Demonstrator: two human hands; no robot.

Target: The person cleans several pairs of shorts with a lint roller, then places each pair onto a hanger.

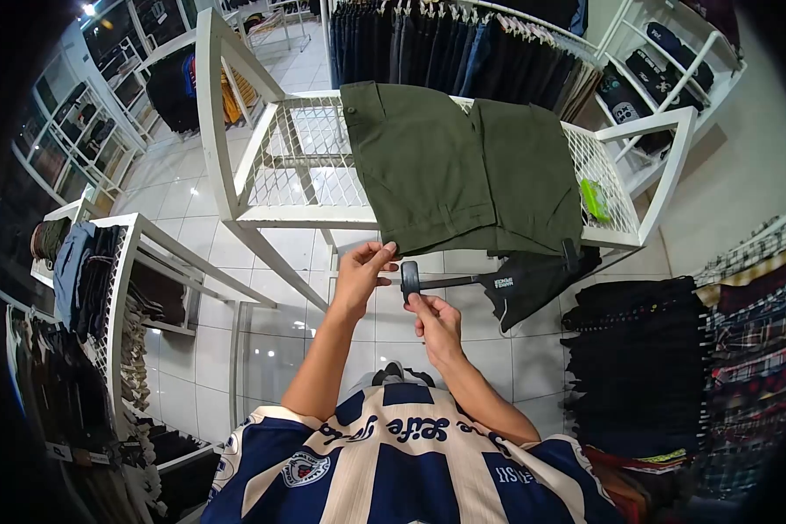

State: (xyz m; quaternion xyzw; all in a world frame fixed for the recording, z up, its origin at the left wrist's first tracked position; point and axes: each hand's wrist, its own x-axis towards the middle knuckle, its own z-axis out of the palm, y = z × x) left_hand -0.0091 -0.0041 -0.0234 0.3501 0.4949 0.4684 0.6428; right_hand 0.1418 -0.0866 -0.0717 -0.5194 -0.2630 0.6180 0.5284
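A pair of olive-green pants (428,157) lies spread over a white mesh rack, its near edge hanging toward me. My left hand (367,272) pinches the near left corner of the pants between thumb and fingers. Just right of it, my right hand (435,323) grips the black end clip of a clip hanger (450,282) between thumb and forefinger. This clip is close to the pants corner but apart from it. The hanger's other clip is at the right end of the pants' near edge. A black piece with white lettering (533,284) hangs by the bar.
The white mesh rack (297,217) bears a bright green item (594,199) at its right. Dark jeans (419,48) hang behind. Black garments (633,375) and plaid shirts (751,349) hang at right. At left stands another white rack (127,288) with folded clothes.
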